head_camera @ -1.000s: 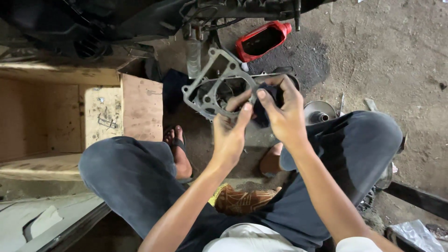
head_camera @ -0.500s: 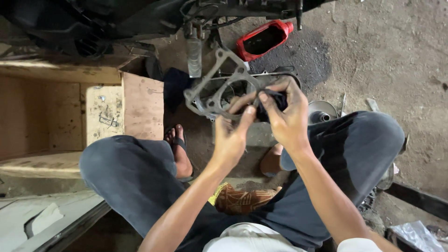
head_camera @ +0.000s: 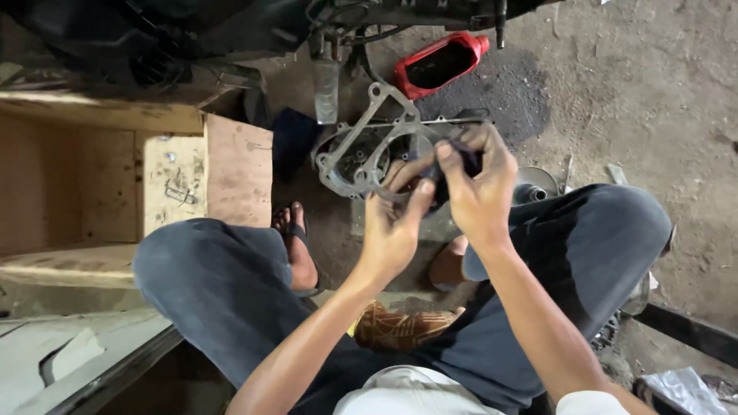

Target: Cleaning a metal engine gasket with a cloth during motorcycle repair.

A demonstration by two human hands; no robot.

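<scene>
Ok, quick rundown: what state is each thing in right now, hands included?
Left hand: raised, fingertips pinching the gasket's lower edge.
Right hand: raised, gripping a small dark piece against the gasket.
Gasket: thin grey cut-out sheet, held up off the floor, tilted.
Red container: lying on its side on the floor, side cut open.
Cardboard box: open, flap folded out.

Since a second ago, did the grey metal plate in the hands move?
Yes, slightly. The gasket plate, held by the left hand and right hand, has tilted and drifted left, away from the red container.
</scene>
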